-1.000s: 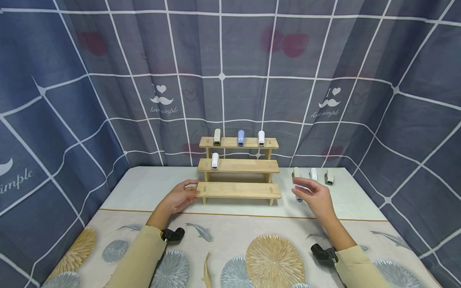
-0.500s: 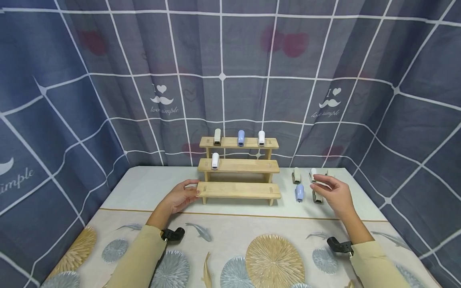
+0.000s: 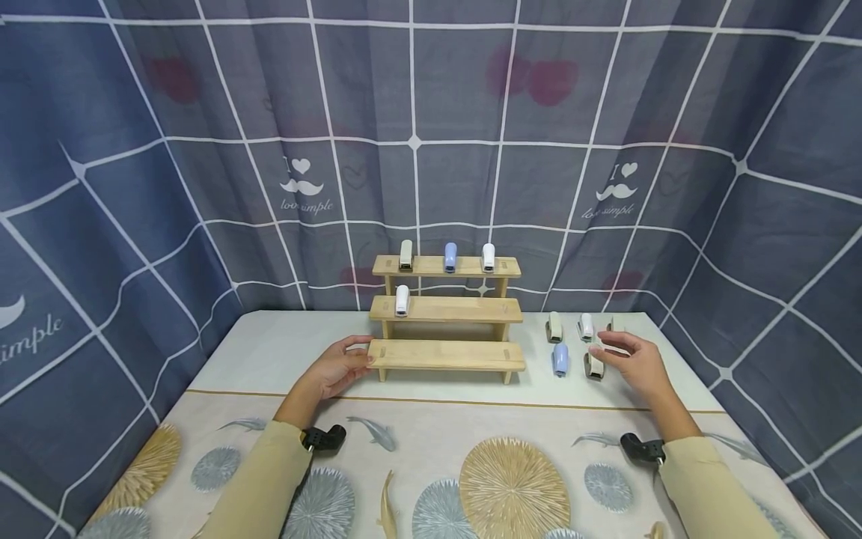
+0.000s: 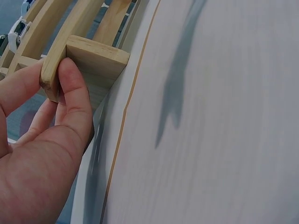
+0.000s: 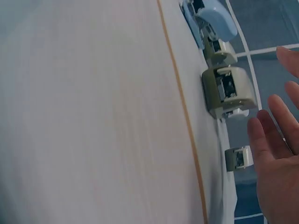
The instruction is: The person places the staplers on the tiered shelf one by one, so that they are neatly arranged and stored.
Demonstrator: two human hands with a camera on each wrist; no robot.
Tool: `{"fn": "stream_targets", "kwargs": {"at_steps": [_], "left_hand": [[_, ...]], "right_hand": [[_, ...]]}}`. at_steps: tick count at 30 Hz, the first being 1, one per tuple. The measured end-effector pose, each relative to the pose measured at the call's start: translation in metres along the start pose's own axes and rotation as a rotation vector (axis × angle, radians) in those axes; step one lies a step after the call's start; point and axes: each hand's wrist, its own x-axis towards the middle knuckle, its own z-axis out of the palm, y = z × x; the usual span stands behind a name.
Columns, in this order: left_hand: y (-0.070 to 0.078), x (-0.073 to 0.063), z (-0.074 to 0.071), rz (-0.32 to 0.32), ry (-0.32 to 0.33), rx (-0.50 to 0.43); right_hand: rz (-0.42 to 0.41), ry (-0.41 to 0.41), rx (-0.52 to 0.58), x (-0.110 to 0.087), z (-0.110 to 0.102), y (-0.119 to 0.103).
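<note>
- Blue-grey curtain [image 3: 458,180] with white lines hangs behind and on both sides of one table, whose pale cloth [image 3: 417,419] carries a thin brown line and printed fish and round shapes.
- One wooden rack [image 3: 501,333] with three shelves stands near the far edge of the table.
- Nine small staplers show in all: four on the rack, five on the table to its right.
- Top shelf [image 3: 429,266], three: pale green stapler [image 3: 405,255], blue stapler [image 3: 450,257], white stapler [image 3: 488,257].
- Middle shelf [image 3: 458,311], one: second white stapler [image 3: 402,300], near its left end.
- Table, back row, three: second pale green stapler [image 3: 554,327], third white stapler [image 3: 586,327], and a pale stapler [image 3: 612,325] partly hidden by the right hand [image 3: 636,365].
- Table, front row, two: second blue stapler [image 3: 560,359] and beige stapler [image 3: 594,366].
- Left hand [image 3: 340,368]: thumb and fingers pinch the left end of the bottom shelf [image 3: 446,355].
- Right hand: thumb and fingers spread apart, holding nothing, just beside the beige stapler; the right wrist view shows a gap between them.
</note>
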Motion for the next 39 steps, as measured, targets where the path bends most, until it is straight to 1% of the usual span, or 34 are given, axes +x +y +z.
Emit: {"fn": "stream_targets", "kwargs": {"at_steps": [3, 5, 11, 12, 16, 20, 23, 29, 35, 39], "left_hand": [[0.0, 0.0, -0.001, 0.003, -0.005, 0.0], [0.0, 0.0, -0.001, 0.001, -0.003, 0.002], [0.0, 0.0, -0.001, -0.004, 0.006, 0.002], [0.0, 0.0, -0.001, -0.006, 0.008, -0.001], [-0.001, 0.001, 0.0, -0.005, 0.006, -0.008], [-0.002, 0.001, 0.0, -0.01, 0.006, -0.009], [-0.002, 0.0, 0.0, -0.007, 0.002, -0.01], [-0.001, 0.001, 0.0, 0.004, -0.01, -0.006], [-0.002, 0.002, -0.001, 0.002, -0.002, -0.006], [-0.003, 0.002, -0.002, 0.0, 0.001, -0.001]], "right_hand": [[0.014, -0.016, -0.036, 0.003, -0.001, 0.006], [0.028, -0.041, -0.045, 0.005, -0.001, 0.009], [0.113, -0.154, -0.079, 0.013, -0.001, 0.015], [0.117, -0.17, -0.084, 0.014, -0.001, 0.016], [0.143, -0.205, -0.08, 0.017, -0.002, 0.018], [0.153, -0.232, -0.086, 0.019, -0.003, 0.019], [0.135, -0.255, -0.071, 0.019, -0.004, 0.019], [0.088, -0.296, -0.001, 0.02, -0.005, 0.023], [0.083, -0.352, 0.095, 0.019, -0.006, 0.024], [0.094, -0.375, 0.123, 0.018, -0.006, 0.025]]}}
